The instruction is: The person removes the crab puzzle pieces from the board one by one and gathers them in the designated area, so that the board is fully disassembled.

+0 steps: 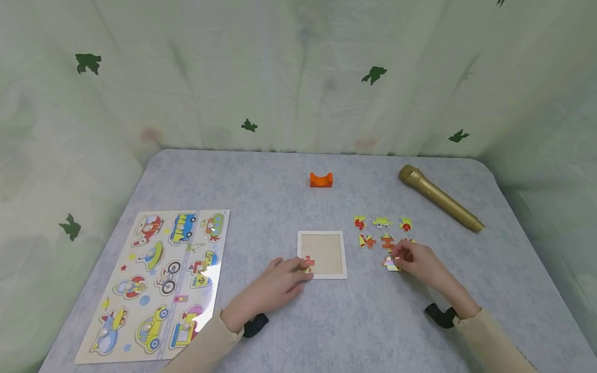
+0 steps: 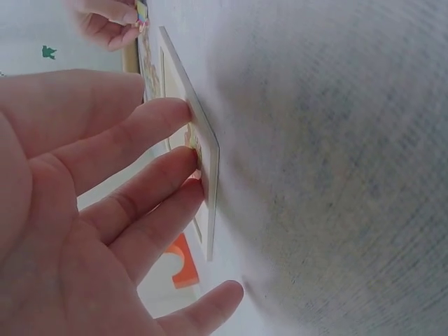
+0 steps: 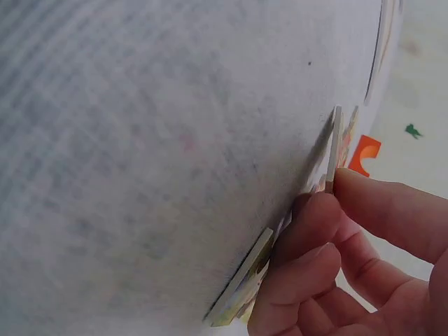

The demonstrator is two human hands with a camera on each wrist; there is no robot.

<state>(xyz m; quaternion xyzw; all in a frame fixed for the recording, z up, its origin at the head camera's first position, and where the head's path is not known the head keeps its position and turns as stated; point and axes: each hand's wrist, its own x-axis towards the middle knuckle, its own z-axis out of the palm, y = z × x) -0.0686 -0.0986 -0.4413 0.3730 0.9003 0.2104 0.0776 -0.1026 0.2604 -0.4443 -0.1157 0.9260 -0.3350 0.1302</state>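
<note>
A small white-rimmed puzzle tray (image 1: 345, 259) lies mid-table. In its lower left corner sits a red-and-yellow puzzle piece (image 1: 309, 260). My left hand (image 1: 278, 282) reaches over that corner, its extended fingertips (image 2: 183, 162) touching the piece and the tray's rim. My right hand (image 1: 418, 263) pinches a pale, multicoloured puzzle piece (image 3: 334, 150) between thumb and finger, tilted up off the table. Beneath the right hand another puzzle piece (image 3: 241, 283) lies on the table, hidden from the head view.
Several loose puzzle pieces (image 1: 382, 223) lie in rows right of the tray. A large vehicle puzzle board (image 1: 128, 311) covers the table's left side. An orange notched block (image 1: 321, 181) stands farther back, and a gold microphone (image 1: 440, 198) lies at the back right.
</note>
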